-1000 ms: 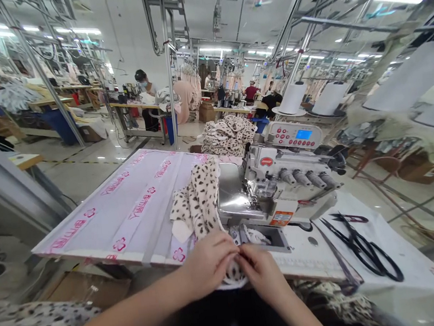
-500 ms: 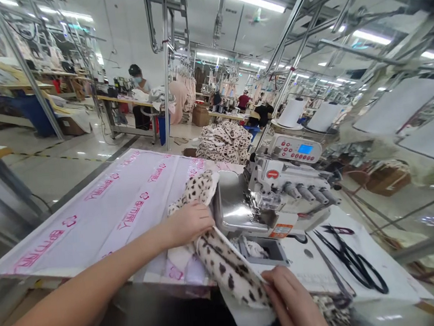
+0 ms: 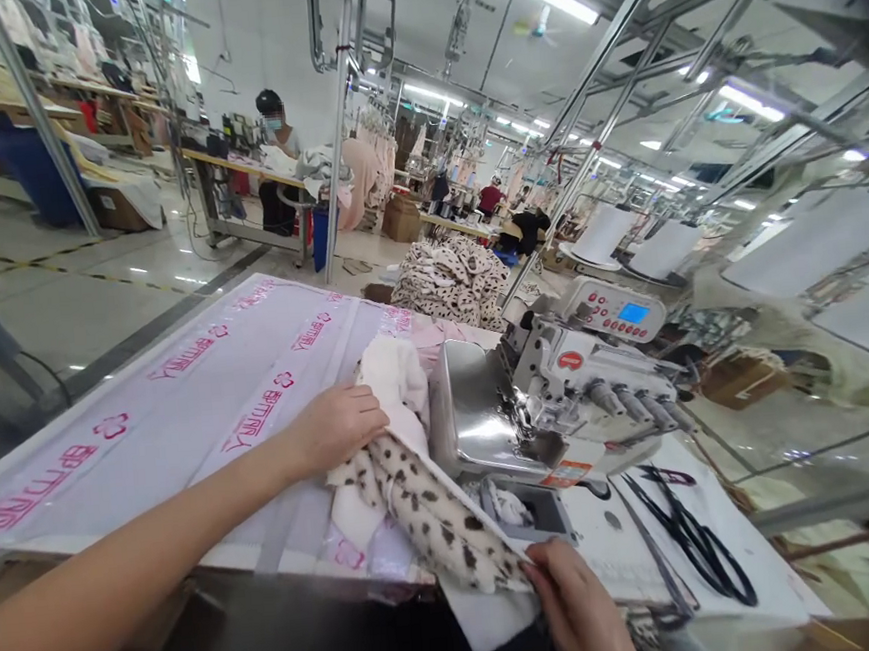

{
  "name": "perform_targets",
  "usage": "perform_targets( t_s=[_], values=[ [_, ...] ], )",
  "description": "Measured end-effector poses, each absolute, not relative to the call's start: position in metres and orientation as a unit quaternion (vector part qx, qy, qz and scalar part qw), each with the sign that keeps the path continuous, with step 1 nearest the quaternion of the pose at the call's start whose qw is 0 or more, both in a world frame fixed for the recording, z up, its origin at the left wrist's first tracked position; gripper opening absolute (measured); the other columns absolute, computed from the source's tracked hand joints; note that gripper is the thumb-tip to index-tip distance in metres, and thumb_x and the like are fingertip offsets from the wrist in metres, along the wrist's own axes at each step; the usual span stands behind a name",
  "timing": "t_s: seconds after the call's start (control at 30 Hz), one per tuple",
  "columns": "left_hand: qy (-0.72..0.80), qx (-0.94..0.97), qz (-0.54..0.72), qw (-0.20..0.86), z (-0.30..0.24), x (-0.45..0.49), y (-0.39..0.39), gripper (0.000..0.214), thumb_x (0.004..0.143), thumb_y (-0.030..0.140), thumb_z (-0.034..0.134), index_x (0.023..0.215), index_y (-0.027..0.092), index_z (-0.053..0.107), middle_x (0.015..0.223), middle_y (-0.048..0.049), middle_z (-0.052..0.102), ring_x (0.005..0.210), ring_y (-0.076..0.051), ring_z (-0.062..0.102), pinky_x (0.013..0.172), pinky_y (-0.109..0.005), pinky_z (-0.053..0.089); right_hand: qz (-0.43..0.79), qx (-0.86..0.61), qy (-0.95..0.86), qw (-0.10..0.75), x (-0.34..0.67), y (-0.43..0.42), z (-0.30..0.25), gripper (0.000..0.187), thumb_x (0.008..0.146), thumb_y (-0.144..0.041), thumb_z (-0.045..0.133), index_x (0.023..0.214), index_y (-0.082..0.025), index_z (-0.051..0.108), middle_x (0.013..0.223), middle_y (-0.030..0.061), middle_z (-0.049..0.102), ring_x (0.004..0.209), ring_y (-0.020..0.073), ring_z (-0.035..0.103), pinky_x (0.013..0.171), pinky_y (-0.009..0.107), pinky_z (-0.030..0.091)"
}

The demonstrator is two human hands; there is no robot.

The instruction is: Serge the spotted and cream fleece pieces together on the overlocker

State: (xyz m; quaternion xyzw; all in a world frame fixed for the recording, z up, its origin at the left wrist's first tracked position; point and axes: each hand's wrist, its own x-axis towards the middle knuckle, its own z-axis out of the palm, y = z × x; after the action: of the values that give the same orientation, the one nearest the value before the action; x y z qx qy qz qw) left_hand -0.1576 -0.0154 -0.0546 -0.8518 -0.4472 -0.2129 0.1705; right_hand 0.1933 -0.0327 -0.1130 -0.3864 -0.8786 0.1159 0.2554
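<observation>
A white fleecy fabric piece with dark spots (image 3: pixel 451 530) stretches between my two hands, over the table's front edge. My left hand (image 3: pixel 343 425) is closed on its upper part, where the plain white side shows. Lower right, my right hand (image 3: pixel 580 595) pinches the edge of the fabric between thumb and fingers. The piece hangs partly below the table edge near my lap. Just right of the fabric stands an overlock sewing machine (image 3: pixel 596 373) with a shiny metal plate (image 3: pixel 478 402); the fabric is apart from its needle area.
Black scissors (image 3: pixel 696 536) and a small thread snipper (image 3: pixel 668 476) lie right of the machine. A grey bin (image 3: pixel 531 508) with scraps is set into the table. Plastic with pink print (image 3: pixel 207 404) covers the left side. Behind are a spotted fabric pile (image 3: pixel 450 279), thread cones (image 3: pixel 600 232) and a co-worker (image 3: pixel 276 137).
My left hand has shifted left, away from the metal plate, and the fabric's upper part has turned to show its white side. My right hand keeps its pinch on the edge.
</observation>
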Motion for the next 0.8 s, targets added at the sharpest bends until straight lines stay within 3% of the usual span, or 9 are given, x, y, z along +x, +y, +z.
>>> perform_targets(
  t_s=[0.17, 0.33, 0.5, 0.7, 0.8],
  values=[
    [-0.455, -0.835, -0.223, 0.214, -0.057, -0.163, -0.009, 0.027, 0.088, 0.026, 0.039, 0.073, 0.016, 0.059, 0.07, -0.0023, 0.058, 0.072, -0.015, 0.047, 0.07, -0.03, 0.029, 0.11, -0.394, -0.879, 0.246, 0.191, -0.023, -0.126, 0.013, 0.089, -0.021, 0.038, 0.083, -0.021, 0.049, 0.074, 0.0036, 0.055, 0.069, 0.0184, 0.057, 0.059, 0.029, 0.049],
    [-0.45, -0.845, -0.238, 0.165, -0.063, -0.176, -0.007, 0.022, 0.088, 0.022, 0.039, 0.081, 0.016, 0.06, 0.077, -0.0023, 0.06, 0.079, -0.016, 0.048, 0.077, -0.031, 0.03, 0.093, -0.386, -0.886, 0.24, 0.19, -0.016, -0.137, 0.013, 0.089, -0.019, 0.037, 0.084, -0.02, 0.049, 0.074, 0.0042, 0.056, 0.068, 0.0184, 0.057, 0.058, 0.03, 0.049],
    [-0.48, -0.797, -0.366, 0.022, -0.04, -0.161, -0.004, 0.029, 0.083, 0.037, 0.05, 0.066, 0.014, 0.055, 0.069, -0.0013, 0.055, 0.073, -0.013, 0.047, 0.074, -0.028, 0.033, 0.084, -0.377, -0.885, 0.26, 0.19, -0.013, -0.144, 0.011, 0.088, -0.017, 0.038, 0.085, -0.02, 0.049, 0.073, 0.0041, 0.055, 0.068, 0.0183, 0.055, 0.058, 0.029, 0.047],
    [-0.46, -0.795, -0.394, 0.037, 0.012, -0.077, 0.042, 0.044, 0.072, 0.054, 0.057, 0.055, 0.014, 0.05, 0.067, -0.0014, 0.05, 0.076, -0.016, 0.043, 0.074, -0.031, 0.03, 0.057, -0.401, -0.864, 0.298, 0.188, -0.01, -0.153, 0.009, 0.087, -0.017, 0.038, 0.084, -0.019, 0.047, 0.073, 0.0035, 0.052, 0.067, 0.0179, 0.053, 0.057, 0.029, 0.044],
    [-0.477, -0.791, -0.384, -0.001, 0.018, -0.049, 0.067, 0.043, 0.07, 0.052, 0.059, 0.054, 0.014, 0.051, 0.066, -0.0013, 0.05, 0.073, -0.016, 0.043, 0.072, -0.032, 0.029, 0.068, -0.398, -0.864, 0.3, 0.189, -0.012, -0.153, 0.01, 0.087, -0.016, 0.038, 0.083, -0.019, 0.046, 0.073, 0.0034, 0.051, 0.068, 0.0176, 0.052, 0.058, 0.029, 0.044]
  ],
)
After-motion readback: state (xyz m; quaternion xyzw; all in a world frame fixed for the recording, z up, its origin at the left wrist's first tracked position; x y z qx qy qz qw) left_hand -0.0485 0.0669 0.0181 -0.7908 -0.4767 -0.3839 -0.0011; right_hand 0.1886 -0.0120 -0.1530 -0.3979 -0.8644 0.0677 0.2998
